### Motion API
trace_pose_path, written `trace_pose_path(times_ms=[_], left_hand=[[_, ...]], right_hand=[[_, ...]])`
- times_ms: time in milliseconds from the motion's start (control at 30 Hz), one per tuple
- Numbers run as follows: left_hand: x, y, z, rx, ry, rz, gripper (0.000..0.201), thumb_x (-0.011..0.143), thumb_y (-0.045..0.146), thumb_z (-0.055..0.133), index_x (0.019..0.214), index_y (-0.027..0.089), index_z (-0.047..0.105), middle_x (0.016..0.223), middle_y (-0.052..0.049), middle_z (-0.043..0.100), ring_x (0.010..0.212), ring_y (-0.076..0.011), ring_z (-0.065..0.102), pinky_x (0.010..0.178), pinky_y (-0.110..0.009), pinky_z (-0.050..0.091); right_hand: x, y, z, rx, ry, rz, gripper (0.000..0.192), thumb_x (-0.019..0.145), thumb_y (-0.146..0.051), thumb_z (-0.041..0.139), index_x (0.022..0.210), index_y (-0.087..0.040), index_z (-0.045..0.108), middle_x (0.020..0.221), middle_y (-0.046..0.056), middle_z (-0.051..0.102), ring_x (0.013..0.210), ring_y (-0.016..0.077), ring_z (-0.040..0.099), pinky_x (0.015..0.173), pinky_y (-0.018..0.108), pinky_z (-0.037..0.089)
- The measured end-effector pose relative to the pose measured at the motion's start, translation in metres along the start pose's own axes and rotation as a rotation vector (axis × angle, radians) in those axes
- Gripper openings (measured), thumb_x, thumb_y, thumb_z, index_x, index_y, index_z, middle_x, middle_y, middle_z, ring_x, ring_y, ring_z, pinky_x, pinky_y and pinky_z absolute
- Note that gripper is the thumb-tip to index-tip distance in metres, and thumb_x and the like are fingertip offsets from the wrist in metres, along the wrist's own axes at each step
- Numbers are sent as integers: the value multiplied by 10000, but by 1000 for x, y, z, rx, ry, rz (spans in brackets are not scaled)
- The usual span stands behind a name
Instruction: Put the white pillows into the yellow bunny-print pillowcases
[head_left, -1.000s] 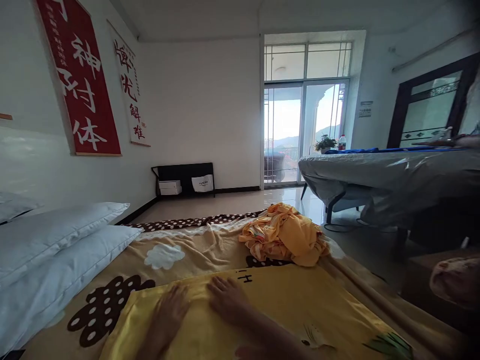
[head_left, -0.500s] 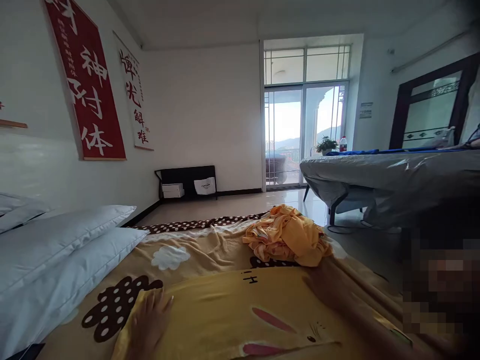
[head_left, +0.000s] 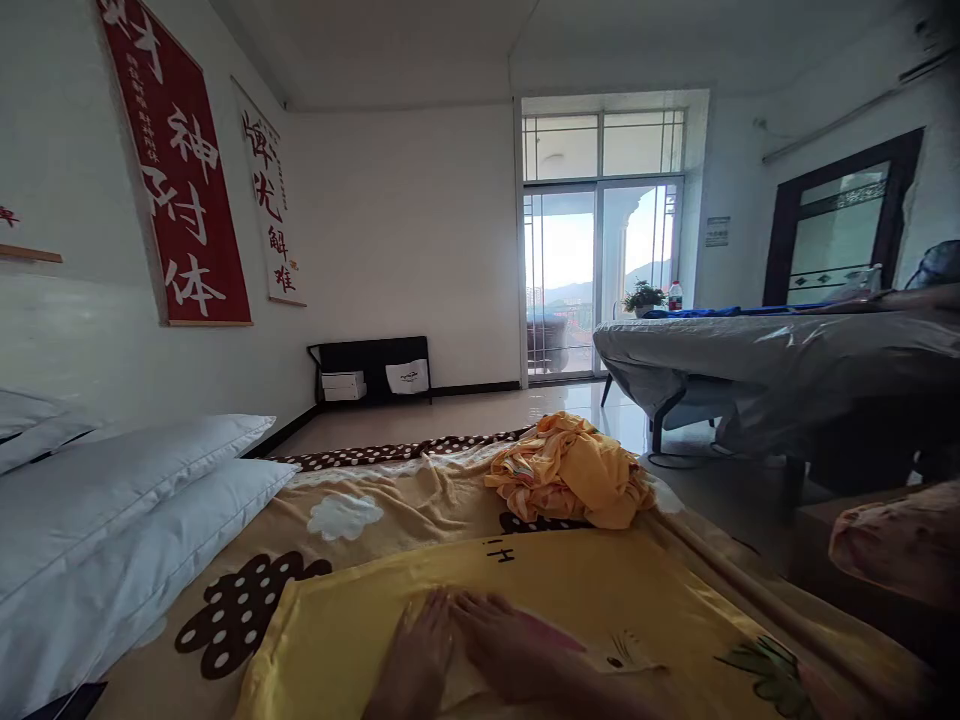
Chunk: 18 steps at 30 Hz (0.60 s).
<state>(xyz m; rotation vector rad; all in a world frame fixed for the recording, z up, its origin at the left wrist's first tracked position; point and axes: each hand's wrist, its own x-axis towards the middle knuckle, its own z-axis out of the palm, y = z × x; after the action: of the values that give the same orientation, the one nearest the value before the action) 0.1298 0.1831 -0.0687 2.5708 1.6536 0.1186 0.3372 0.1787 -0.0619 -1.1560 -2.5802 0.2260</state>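
Yellow fabric, a printed pillowcase [head_left: 525,600], is lying flat on the beige patterned blanket [head_left: 360,500] covering the bed.

Head view: the left hand [head_left: 420,655] and the right hand [head_left: 510,650] are resting side by side, palms down, fingers extended, pressing on the middle of the pillowcase; neither hand is gripping anything.

Progress judgement: the pillowcase is appearing largely spread and flat, so smoothing is looking well advanced. A crumpled heap of orange-yellow cloth [head_left: 570,485] is sitting untouched near the far edge of the blanket, well apart from both hands, so that item is appearing not yet handled. Two white pillows [head_left: 127,520] are lying stacked at the left, bare of any yellow cover.
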Motion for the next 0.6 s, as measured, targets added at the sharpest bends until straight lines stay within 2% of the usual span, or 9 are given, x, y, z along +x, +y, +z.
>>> trace_pose_path(times_ms=[33, 100, 167, 233, 333, 433, 533, 600], left_hand=[[-1, -3, 1, -1, -5, -29, 580, 888, 303, 302, 1455, 191, 337, 1525, -39, 261, 1418, -211, 238, 1164, -439, 186], [-4, -16, 0, 17, 27, -141, 615, 905, 397, 285, 1466, 146, 301, 1532, -73, 236, 1421, -247, 227, 1155, -482, 189], [-7, -29, -4, 45, 55, -233, 630, 911, 443, 274, 1472, 158, 282, 1538, -66, 227, 1424, -263, 217, 1141, -518, 193], [-8, -37, -8, 71, 66, -276, 587, 915, 426, 286, 1463, 219, 309, 1538, -29, 241, 1423, -254, 222, 1131, -528, 200], [-8, -41, -7, 100, 90, -312, 547, 922, 395, 294, 1450, 255, 338, 1540, -29, 245, 1421, -261, 226, 1111, -550, 215], [-10, -43, -4, 116, 116, -392, 540, 934, 383, 290, 1455, 245, 326, 1544, -46, 244, 1421, -260, 223, 1104, -548, 226], [-14, -50, -6, 150, 135, -461, 519, 938, 272, 265, 1450, 221, 338, 1541, -60, 259, 1416, -257, 237, 1090, -552, 248], [-16, -55, -9, 154, 157, -488, 522, 927, 205, 250, 1435, 201, 369, 1533, -77, 283, 1409, -260, 254, 1077, -560, 263]], right_hand=[[3, -2, 4, 4, -23, -16, 554, 928, -376, 393, 1464, -268, 305, 1497, 79, 369, 1365, 243, 339, 1106, 437, 272], [5, 6, 5, -28, -19, 43, 529, 951, -428, 327, 1464, -304, 297, 1529, 57, 308, 1401, 238, 265, 1117, 474, 220], [1, 27, 0, -71, -4, 156, 557, 931, -506, 349, 1445, -293, 342, 1521, 67, 323, 1401, 253, 264, 1109, 499, 218], [-11, 57, -8, -122, 23, 267, 559, 921, -532, 350, 1425, -292, 383, 1510, 63, 345, 1398, 255, 270, 1104, 508, 220], [-44, 103, -22, -218, 62, 445, 546, 930, -514, 312, 1415, -283, 406, 1499, 63, 365, 1388, 247, 296, 1089, 491, 255], [-88, 139, -41, -290, 60, 592, 542, 928, -454, 320, 1414, -237, 421, 1493, 103, 361, 1383, 283, 302, 1074, 524, 258], [-127, 159, -65, -352, 47, 687, 506, 905, -396, 396, 1362, -204, 498, 1455, 141, 413, 1369, 306, 321, 1083, 545, 233], [-141, 163, -81, -388, 59, 739, 445, 897, -348, 448, 1296, -187, 564, 1406, 165, 474, 1341, 314, 365, 1085, 564, 223]])
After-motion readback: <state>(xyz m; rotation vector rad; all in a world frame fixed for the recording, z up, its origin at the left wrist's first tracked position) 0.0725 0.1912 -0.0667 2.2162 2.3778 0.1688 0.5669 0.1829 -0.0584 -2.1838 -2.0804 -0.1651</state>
